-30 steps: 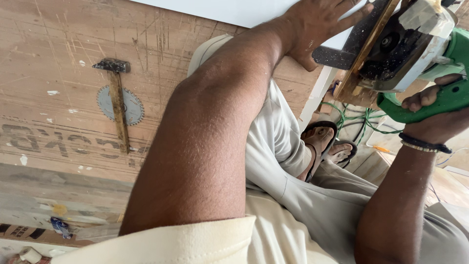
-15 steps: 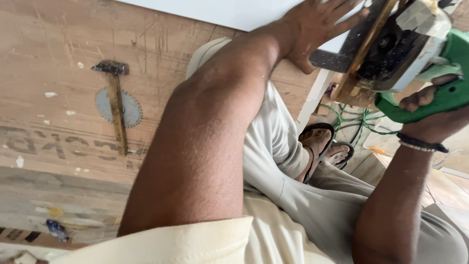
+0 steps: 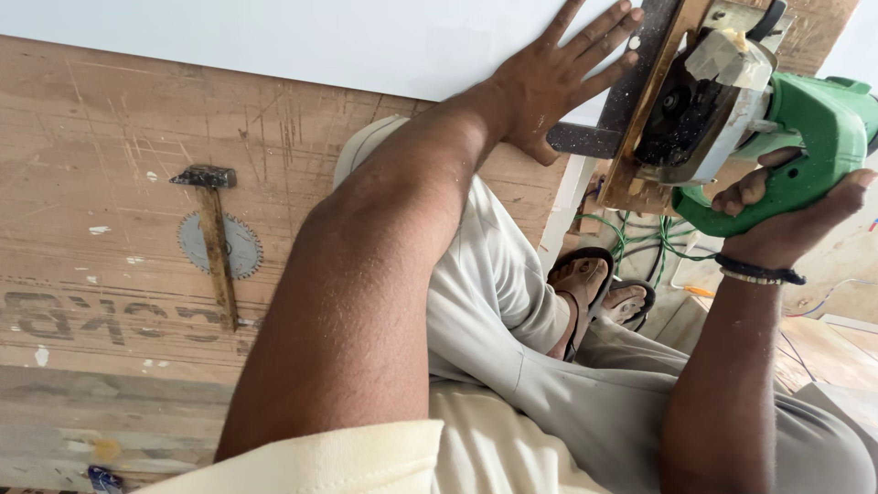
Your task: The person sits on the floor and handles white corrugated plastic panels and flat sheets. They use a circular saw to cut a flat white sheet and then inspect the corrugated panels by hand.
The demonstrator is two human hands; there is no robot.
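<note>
Right hand point(image 3: 786, 215) is wrapped tight around the green handle of a circular saw point(image 3: 732, 101), fingers curled underneath and thumb along the far side, with a dark bracelet and a beaded one on the wrist. The saw's dusty black motor housing and pale guard sit against a strip of wood point(image 3: 654, 91) that runs along the edge of the white board point(image 3: 302, 41), so the tool is up at the top right, right at the board's edge.

Left hand point(image 3: 558, 78) isn't gripping anything, it's just pressed flat with fingers spread on the white board, fingertips almost touching the saw's dark base plate.

Moving out from there: the board lies over a scratched-up plywood tabletop point(image 3: 110, 128). Well off to the left on that plywood there's a hammer point(image 3: 216, 242) with a wooden handle, lying across a loose toothed saw blade point(image 3: 221, 245). Below the arms you can see light trousers, sandals point(image 3: 594, 293) on the floor, and some green wires point(image 3: 640, 242) near them.
</note>
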